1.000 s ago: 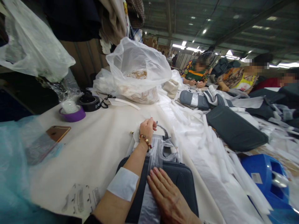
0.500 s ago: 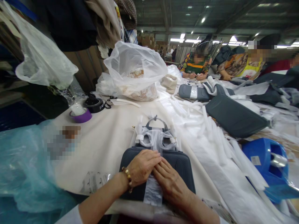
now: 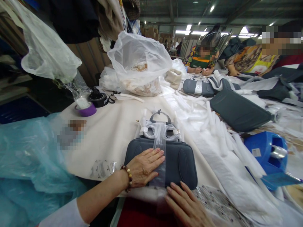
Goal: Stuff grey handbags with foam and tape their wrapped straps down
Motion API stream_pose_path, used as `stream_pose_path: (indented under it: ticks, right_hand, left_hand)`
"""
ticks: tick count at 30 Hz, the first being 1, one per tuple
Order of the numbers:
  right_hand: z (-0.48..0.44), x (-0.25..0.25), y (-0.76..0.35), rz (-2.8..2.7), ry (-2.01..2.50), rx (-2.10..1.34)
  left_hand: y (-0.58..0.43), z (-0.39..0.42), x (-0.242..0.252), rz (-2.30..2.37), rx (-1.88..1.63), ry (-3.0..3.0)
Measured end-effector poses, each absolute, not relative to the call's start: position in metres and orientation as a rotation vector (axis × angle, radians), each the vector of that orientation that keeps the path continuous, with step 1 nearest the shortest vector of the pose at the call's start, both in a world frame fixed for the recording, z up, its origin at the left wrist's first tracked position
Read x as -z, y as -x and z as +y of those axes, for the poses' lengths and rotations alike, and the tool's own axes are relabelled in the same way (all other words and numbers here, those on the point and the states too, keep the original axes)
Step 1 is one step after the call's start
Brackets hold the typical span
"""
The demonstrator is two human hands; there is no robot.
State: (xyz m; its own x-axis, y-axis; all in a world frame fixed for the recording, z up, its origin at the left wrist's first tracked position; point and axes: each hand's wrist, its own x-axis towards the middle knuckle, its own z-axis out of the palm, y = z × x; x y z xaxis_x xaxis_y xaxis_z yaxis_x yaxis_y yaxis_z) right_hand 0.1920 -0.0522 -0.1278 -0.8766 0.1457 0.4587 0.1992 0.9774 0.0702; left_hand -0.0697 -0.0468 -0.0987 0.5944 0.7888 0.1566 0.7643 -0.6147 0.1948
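Note:
A dark blue-grey handbag [image 3: 174, 160] lies flat on the cream-covered table. Clear plastic film [image 3: 160, 135] runs down its middle and also wraps its handles at the top. My left hand [image 3: 145, 167], with a beaded bracelet [image 3: 129, 176] at the wrist, rests flat on the bag and the film, fingers stretched out. At the bag's lower edge is my right hand [image 3: 187, 201], fingers apart, beside the film's loose lower end. Whether its fingertips touch the bag I cannot tell.
A blue tape dispenser [image 3: 266, 154] stands at right, past white foam strips [image 3: 220, 132]. Purple tape [image 3: 85, 110] and black tape [image 3: 99, 100] sit back left, near a large clear plastic bag [image 3: 142, 75]. Teal plastic [image 3: 30, 160] fills the left. Co-workers [image 3: 201, 61] sit across the table.
My right hand has moved off the middle of the bag, down and right to its lower edge. My left hand now lies flatter across the film. The camera view has shifted slightly.

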Motion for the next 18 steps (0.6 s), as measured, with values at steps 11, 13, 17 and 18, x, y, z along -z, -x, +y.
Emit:
stream_pose_path:
  ticks: [11, 13, 17, 18]
  right_hand:
    - [-0.067, 0.107, -0.161, -2.603, 0.343, 0.0]
    - [-0.07, 0.112, -0.153, -2.563, 0.328, -0.066]
    - [-0.074, 0.134, -0.134, -2.378, 0.316, -0.116]
    - [-0.074, 0.139, -0.131, -2.349, 0.329, -0.117]
  left_hand:
    - [0.062, -0.055, 0.095, 1.41, -0.291, -2.667]
    - [0.062, -0.055, 0.096, 1.42, -0.306, -2.644]
    - [0.059, -0.053, 0.094, 1.449, -0.296, -2.576]
    - [0.059, -0.053, 0.094, 1.458, -0.289, -2.56]
